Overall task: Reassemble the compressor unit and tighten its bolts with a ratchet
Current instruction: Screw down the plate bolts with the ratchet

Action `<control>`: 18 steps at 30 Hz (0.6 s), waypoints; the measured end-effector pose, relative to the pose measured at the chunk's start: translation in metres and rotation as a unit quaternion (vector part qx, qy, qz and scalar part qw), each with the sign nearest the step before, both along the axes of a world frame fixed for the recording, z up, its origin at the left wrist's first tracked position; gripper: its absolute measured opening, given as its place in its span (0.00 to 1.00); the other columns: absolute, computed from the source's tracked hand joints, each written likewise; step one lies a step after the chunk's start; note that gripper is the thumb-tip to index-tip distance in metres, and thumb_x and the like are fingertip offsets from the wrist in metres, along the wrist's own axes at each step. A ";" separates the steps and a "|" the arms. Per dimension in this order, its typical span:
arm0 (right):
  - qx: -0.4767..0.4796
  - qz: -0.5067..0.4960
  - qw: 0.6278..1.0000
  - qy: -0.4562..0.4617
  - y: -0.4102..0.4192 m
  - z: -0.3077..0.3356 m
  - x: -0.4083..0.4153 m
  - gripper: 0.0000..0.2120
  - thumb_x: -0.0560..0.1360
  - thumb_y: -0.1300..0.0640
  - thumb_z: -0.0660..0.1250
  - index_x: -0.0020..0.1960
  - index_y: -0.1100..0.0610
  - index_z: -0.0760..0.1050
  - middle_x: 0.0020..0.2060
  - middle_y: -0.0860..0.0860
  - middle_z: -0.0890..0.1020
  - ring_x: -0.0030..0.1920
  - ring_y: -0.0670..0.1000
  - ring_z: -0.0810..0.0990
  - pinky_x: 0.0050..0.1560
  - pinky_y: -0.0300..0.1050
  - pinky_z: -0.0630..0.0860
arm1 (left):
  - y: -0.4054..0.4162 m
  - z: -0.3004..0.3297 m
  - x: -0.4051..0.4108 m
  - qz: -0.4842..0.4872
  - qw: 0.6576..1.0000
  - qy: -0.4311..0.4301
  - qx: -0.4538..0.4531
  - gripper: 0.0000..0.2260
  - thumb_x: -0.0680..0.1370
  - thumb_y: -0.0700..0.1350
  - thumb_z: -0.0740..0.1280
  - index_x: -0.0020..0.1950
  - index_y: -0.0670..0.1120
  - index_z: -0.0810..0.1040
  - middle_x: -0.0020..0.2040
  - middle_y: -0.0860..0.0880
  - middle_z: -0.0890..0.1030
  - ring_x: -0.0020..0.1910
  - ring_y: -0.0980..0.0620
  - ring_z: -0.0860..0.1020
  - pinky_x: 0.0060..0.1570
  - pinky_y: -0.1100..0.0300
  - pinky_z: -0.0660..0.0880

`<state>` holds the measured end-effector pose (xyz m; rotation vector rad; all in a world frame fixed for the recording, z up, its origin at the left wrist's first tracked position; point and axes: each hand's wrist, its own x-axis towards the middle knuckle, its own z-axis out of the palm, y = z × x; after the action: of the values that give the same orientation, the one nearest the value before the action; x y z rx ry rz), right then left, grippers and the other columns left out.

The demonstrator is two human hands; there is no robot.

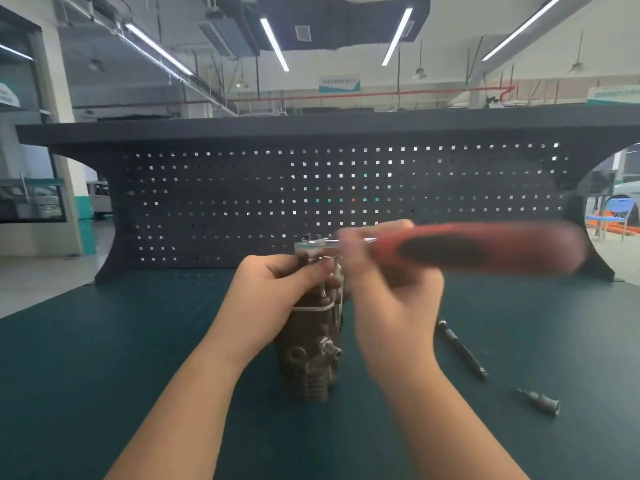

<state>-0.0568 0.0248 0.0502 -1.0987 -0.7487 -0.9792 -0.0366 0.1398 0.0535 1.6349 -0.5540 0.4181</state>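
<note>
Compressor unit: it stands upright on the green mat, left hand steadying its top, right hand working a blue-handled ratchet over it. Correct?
Not quite. In the head view the ratchet handle is red and black, not blue. Otherwise correct: the compressor unit stands upright on the green mat, left hand at its top, right hand holding the ratchet.

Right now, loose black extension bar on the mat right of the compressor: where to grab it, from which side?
Pinch the extension bar mid-shaft, from above. It lies flat on the green mat, long and thin, running diagonally, so fingers should close across its width. Nothing crowds it; the small socket piece lies apart, nearer the camera.
</note>
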 end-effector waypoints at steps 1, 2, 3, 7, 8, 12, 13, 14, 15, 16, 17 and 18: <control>0.083 0.037 0.994 0.062 -0.006 0.002 0.004 0.07 0.73 0.53 0.70 0.37 0.45 0.79 0.30 0.41 0.79 0.31 0.40 0.76 0.34 0.34 0.72 | 0.002 -0.002 0.003 -0.008 1.000 -0.006 -0.001 0.12 0.65 0.58 0.71 0.40 0.53 0.87 0.39 0.52 0.86 0.38 0.55 0.84 0.38 0.66 0.75; 0.157 0.063 0.977 0.132 -0.013 0.003 0.009 0.10 0.75 0.54 0.69 0.35 0.46 0.80 0.28 0.42 0.78 0.30 0.42 0.74 0.32 0.36 0.70 | 0.003 -0.004 0.004 -0.005 1.000 -0.006 0.004 0.12 0.65 0.56 0.71 0.41 0.50 0.87 0.40 0.50 0.87 0.39 0.54 0.85 0.37 0.66 0.77; 0.204 0.098 0.956 0.184 -0.017 0.001 0.014 0.12 0.76 0.55 0.67 0.34 0.48 0.81 0.27 0.43 0.77 0.29 0.43 0.72 0.31 0.37 0.68 | 0.005 -0.006 0.005 -0.002 1.000 -0.011 0.008 0.13 0.66 0.55 0.71 0.42 0.49 0.87 0.41 0.50 0.87 0.41 0.53 0.85 0.39 0.66 0.78; 0.201 0.074 0.966 0.144 -0.010 -0.003 0.012 0.11 0.76 0.55 0.67 0.35 0.48 0.78 0.28 0.43 0.76 0.30 0.43 0.73 0.33 0.35 0.69 | 0.005 -0.002 -0.001 -0.017 0.999 -0.024 0.014 0.13 0.66 0.55 0.72 0.46 0.52 0.87 0.43 0.51 0.87 0.44 0.55 0.85 0.45 0.65 0.80; 0.133 -0.001 0.988 0.075 -0.007 -0.002 0.006 0.09 0.75 0.53 0.67 0.36 0.48 0.76 0.29 0.42 0.77 0.31 0.41 0.74 0.35 0.32 0.70 | 0.004 -0.003 0.001 -0.015 1.000 -0.017 0.016 0.13 0.65 0.55 0.73 0.46 0.52 0.87 0.42 0.52 0.87 0.44 0.57 0.85 0.44 0.65 0.79; -0.167 -0.243 0.944 -0.151 0.002 -0.010 0.001 0.05 0.71 0.62 0.72 0.39 0.55 0.78 0.34 0.45 0.77 0.36 0.45 0.77 0.37 0.38 0.73 | -0.007 -0.008 0.002 0.016 0.999 -0.030 0.029 0.16 0.60 0.75 0.67 0.37 0.66 0.82 0.32 0.64 0.76 0.39 0.56 0.70 0.45 0.48 0.72; -0.169 -0.254 0.939 -0.158 0.003 -0.012 0.003 0.05 0.69 0.64 0.72 0.40 0.55 0.78 0.33 0.45 0.77 0.35 0.45 0.76 0.35 0.40 0.72 | -0.008 -0.011 0.006 0.016 0.999 -0.043 0.028 0.19 0.57 0.79 0.63 0.35 0.68 0.80 0.30 0.64 0.74 0.38 0.57 0.67 0.44 0.48 0.70; -0.147 -0.239 0.948 -0.147 0.002 -0.012 0.005 0.06 0.71 0.61 0.71 0.42 0.51 0.77 0.32 0.42 0.77 0.34 0.42 0.76 0.34 0.37 0.71 | -0.006 -0.010 0.005 0.006 0.998 -0.056 0.030 0.16 0.60 0.77 0.65 0.34 0.67 0.80 0.29 0.65 0.75 0.37 0.62 0.69 0.42 0.55 0.70; -0.098 -0.203 0.968 -0.112 -0.001 -0.011 0.007 0.06 0.73 0.57 0.69 0.42 0.46 0.76 0.31 0.40 0.76 0.33 0.39 0.76 0.34 0.33 0.71 | -0.004 -0.007 0.003 -0.007 0.999 -0.044 0.029 0.11 0.65 0.68 0.69 0.35 0.63 0.83 0.31 0.64 0.80 0.35 0.64 0.75 0.40 0.61 0.73; -0.025 -0.149 0.987 -0.048 -0.005 -0.008 0.008 0.05 0.75 0.52 0.67 0.41 0.43 0.76 0.29 0.39 0.76 0.32 0.39 0.75 0.35 0.32 0.71 | -0.001 -0.005 0.003 -0.018 0.999 -0.027 0.025 0.06 0.70 0.59 0.72 0.38 0.58 0.86 0.35 0.59 0.84 0.36 0.62 0.80 0.39 0.65 0.75; 0.059 -0.082 0.994 0.038 -0.012 -0.005 0.012 0.07 0.75 0.50 0.66 0.39 0.42 0.77 0.28 0.40 0.76 0.31 0.40 0.74 0.35 0.34 0.71 | 0.003 -0.002 0.002 -0.008 0.999 -0.012 0.032 0.04 0.72 0.52 0.72 0.40 0.56 0.87 0.38 0.55 0.86 0.38 0.59 0.83 0.41 0.65 0.76; 0.134 -0.003 0.982 0.133 -0.019 -0.002 0.016 0.09 0.76 0.51 0.66 0.37 0.44 0.78 0.28 0.42 0.76 0.31 0.42 0.73 0.35 0.37 0.70 | 0.006 -0.004 0.005 0.004 0.999 -0.008 0.041 0.03 0.72 0.50 0.72 0.42 0.56 0.87 0.40 0.53 0.87 0.41 0.57 0.84 0.44 0.64 0.77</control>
<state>-0.0408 0.0060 0.0478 -0.9710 -0.3843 -0.8877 -0.0319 0.1460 0.0499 1.7131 -0.5830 0.4185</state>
